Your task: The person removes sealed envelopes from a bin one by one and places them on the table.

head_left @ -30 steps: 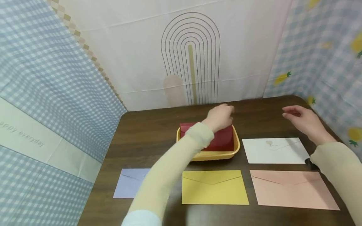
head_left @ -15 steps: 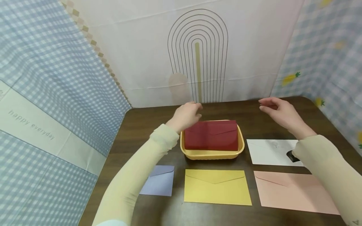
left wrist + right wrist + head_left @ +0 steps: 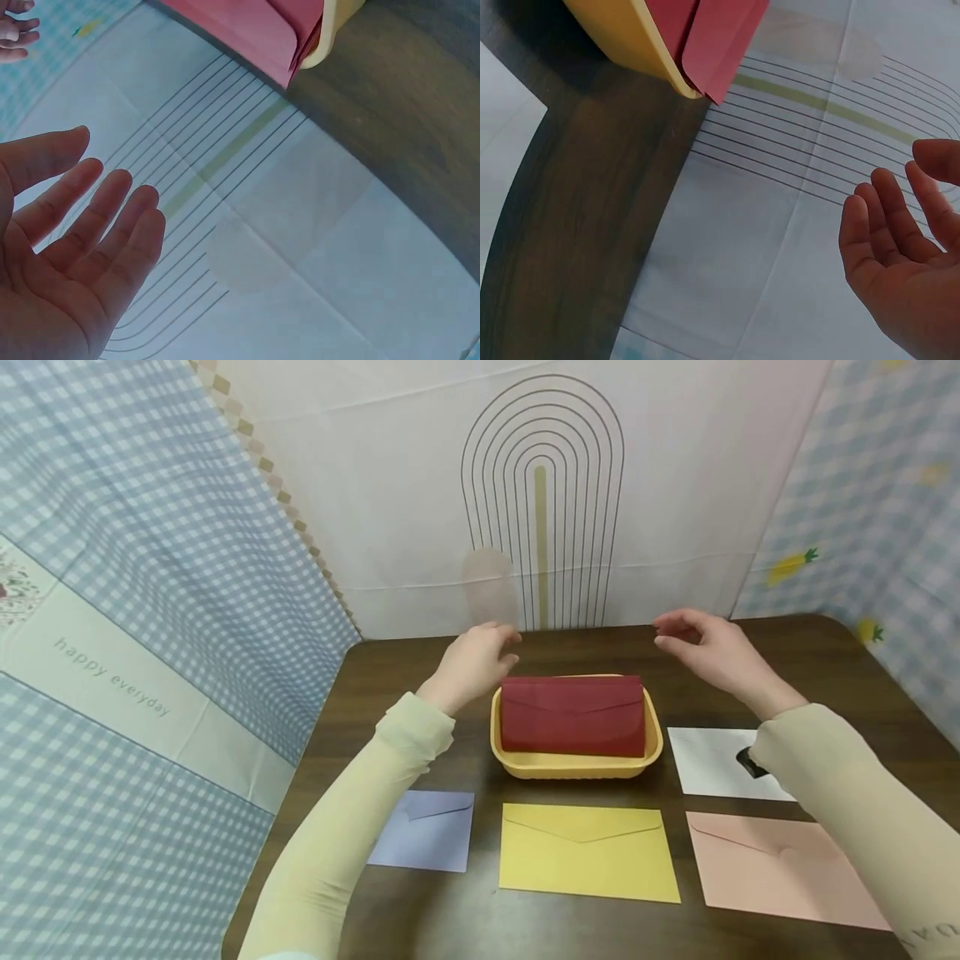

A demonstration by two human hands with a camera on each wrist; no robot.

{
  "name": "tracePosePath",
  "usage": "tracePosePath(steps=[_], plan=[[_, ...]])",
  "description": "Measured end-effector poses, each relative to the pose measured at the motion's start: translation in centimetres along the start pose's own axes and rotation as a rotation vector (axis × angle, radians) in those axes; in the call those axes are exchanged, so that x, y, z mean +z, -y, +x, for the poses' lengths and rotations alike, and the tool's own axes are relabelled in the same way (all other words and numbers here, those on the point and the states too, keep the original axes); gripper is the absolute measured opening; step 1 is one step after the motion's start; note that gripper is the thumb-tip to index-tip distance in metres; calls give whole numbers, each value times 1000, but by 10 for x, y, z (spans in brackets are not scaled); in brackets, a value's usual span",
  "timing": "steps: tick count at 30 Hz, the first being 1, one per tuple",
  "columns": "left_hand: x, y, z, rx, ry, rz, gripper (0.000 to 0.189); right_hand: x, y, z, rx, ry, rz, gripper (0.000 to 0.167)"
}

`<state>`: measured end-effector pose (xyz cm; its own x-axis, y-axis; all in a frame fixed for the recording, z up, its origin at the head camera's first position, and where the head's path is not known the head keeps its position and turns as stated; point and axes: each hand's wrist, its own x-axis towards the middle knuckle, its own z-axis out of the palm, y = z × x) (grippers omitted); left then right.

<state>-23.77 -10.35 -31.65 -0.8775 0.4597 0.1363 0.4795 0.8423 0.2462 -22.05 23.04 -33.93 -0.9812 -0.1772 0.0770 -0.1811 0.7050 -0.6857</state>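
Dark red envelopes (image 3: pixel 573 722) stand leaning in a yellow basket (image 3: pixel 577 770) at the middle of the table; the left wrist view shows more than one edge. My left hand (image 3: pixel 472 667) hovers above the basket's left side, holding nothing, its fingers loosely bent in the left wrist view. To the basket's upper right, my right hand (image 3: pixel 712 652) is raised in the air, palm inward, with nothing in it. Below its forearm lie a white envelope (image 3: pixel 708 760) and a pink envelope (image 3: pixel 780 868), both partly covered by the sleeve.
A yellow envelope (image 3: pixel 588 853) lies in front of the basket. A lavender envelope (image 3: pixel 435 831) lies to its left, partly behind the left sleeve. The brown wooden table (image 3: pixel 360 693) meets a printed white cloth (image 3: pixel 375 510) at the back, with checked cloth on both sides.
My left hand has moved left off the red envelopes, uncovering them. My right hand has come in leftward toward the basket. The head view has shifted slightly.
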Motion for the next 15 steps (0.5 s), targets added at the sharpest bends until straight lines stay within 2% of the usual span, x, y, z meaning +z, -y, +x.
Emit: tracePosePath(steps=[5,9,15], plan=[[11,-1,3,5,42,-2,29,11,-2,4,-10,52,-35,38],[24,0,8,22,103,6,30,23,-5,7,-31,104,-74,32],[46,1,11,12,198,56,28,44,-11,8,-55,231,-127,36]])
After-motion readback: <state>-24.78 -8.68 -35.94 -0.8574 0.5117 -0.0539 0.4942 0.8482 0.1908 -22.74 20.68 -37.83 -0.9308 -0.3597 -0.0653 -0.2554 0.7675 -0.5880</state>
